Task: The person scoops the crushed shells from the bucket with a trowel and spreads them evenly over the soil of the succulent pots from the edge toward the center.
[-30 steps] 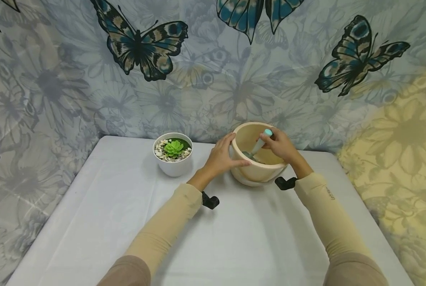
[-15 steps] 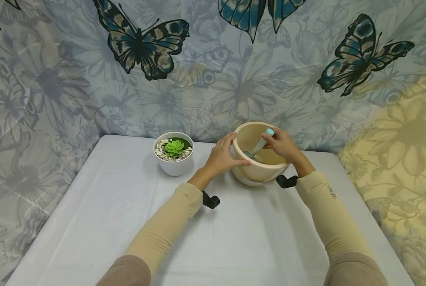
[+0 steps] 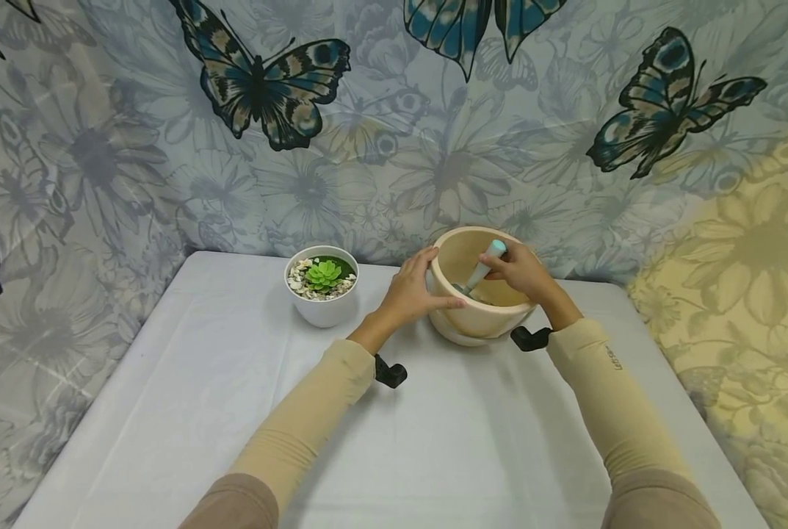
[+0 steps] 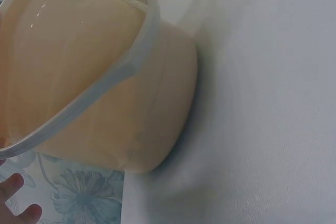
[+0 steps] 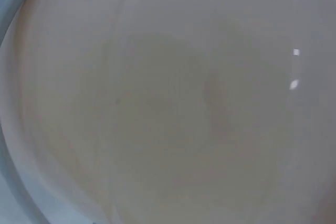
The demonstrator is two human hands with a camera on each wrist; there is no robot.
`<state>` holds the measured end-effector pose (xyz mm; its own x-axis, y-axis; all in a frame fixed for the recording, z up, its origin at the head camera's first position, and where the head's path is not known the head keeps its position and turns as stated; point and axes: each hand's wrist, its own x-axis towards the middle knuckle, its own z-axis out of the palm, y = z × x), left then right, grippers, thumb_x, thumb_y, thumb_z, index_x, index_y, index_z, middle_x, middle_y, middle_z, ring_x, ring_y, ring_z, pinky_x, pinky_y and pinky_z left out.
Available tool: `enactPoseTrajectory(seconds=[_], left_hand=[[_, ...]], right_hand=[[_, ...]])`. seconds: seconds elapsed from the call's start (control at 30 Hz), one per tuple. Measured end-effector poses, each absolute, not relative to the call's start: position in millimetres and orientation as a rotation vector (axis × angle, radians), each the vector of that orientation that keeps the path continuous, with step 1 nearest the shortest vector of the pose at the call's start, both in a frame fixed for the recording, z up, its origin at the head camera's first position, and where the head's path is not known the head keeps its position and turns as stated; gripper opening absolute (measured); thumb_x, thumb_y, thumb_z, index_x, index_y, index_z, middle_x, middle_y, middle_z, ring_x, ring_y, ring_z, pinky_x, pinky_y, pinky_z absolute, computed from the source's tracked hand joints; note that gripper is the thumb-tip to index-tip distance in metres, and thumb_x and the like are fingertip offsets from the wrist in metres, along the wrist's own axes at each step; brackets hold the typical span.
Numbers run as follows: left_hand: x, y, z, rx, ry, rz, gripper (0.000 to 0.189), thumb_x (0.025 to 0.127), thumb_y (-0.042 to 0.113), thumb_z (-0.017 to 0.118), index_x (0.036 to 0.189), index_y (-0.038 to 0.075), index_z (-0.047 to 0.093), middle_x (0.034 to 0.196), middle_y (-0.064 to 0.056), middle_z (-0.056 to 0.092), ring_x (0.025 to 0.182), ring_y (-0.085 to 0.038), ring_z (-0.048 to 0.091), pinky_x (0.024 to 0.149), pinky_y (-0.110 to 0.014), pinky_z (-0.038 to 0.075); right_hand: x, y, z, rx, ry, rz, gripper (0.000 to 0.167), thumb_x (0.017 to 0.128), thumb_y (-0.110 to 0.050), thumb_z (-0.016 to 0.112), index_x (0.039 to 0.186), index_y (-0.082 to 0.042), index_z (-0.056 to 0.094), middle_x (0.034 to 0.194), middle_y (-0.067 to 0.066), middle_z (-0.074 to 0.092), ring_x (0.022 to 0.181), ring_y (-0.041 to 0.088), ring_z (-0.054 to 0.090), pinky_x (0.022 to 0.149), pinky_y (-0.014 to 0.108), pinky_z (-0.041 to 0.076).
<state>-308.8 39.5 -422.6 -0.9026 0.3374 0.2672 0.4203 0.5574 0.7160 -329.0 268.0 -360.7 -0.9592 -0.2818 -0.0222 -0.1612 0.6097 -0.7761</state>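
A cream bucket [image 3: 479,319] with a pale grey handle [image 4: 100,87] hanging down its side stands near the table's back edge. My left hand [image 3: 412,288] grips its left rim, the thumb along the front and the fingers round the side; two fingertips [image 4: 30,213] show beside the bucket in the left wrist view. Inside the opening, my right hand [image 3: 522,270] holds a tool by its pale turquoise handle [image 3: 486,266], tilted with its greyish head down in the bucket. That head is mostly hidden behind the front rim. The right wrist view shows the bucket's outer wall [image 5: 157,103] close up.
Left of the bucket stands a white pot [image 3: 324,312] with a green succulent [image 3: 323,274] among pale pebbles. A white cloth covers the table [image 3: 420,455]. Right behind it hangs a flowered backdrop [image 3: 394,169] with butterflies.
The right hand and the tool have shifted slightly, and less of the tool's head shows inside the bucket. The left hand and the bucket stay nearly where they were.
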Motion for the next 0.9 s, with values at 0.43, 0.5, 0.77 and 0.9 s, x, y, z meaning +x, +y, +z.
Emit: enactPoseTrajectory(seconds=[0.43,0.5,0.77,0.9], left_hand=[[-307.6,38.8,-421.6,-0.644,-2.705,-1.288,0.106,0.073,0.057,0.079,0.155,0.019,0.023,0.161,0.002,0.024,0.146,-0.023,0.029,0.114,-0.053,0.031],[-308.4,38.2,-421.2,-0.641,-2.702,-1.287,0.106,0.073,0.056,0.08,0.155,0.019,0.023,0.161,0.002,0.025,0.146,-0.023,0.029,0.114,-0.053,0.031],[-310.2,41.3,-424.0,-0.629,-2.702,-1.296,0.107,0.071,0.058,0.081,0.154,0.02,0.026,0.16,0.002,0.027,0.143,-0.02,0.033,0.113,-0.051,0.033],[-309.7,40.9,-424.6,-0.627,-2.696,-1.283,0.107,0.071,0.058,0.081,0.153,0.019,0.026,0.16,0.002,0.028,0.142,-0.021,0.034,0.112,-0.051,0.034]], right_hand=[[-330.6,267.4,-361.1,-0.438,2.592,-1.374,0.046,0.105,-0.028,0.043,0.121,0.014,0.047,0.119,0.033,0.06,0.096,0.017,0.07,0.089,0.031,0.057],[-331.5,268.3,-359.9,-0.446,2.564,-1.394,0.046,0.105,-0.029,0.042,0.122,0.014,0.046,0.119,0.033,0.06,0.095,0.015,0.07,0.089,0.032,0.057],[-331.7,275.7,-356.6,-0.348,2.469,-1.521,0.051,0.105,-0.032,0.041,0.126,0.014,0.04,0.103,0.006,0.068,0.088,0.008,0.069,0.085,0.027,0.058],[-330.7,272.9,-358.2,-0.35,2.5,-1.481,0.048,0.105,-0.03,0.041,0.125,0.014,0.041,0.109,0.015,0.067,0.089,0.009,0.069,0.087,0.029,0.058]])
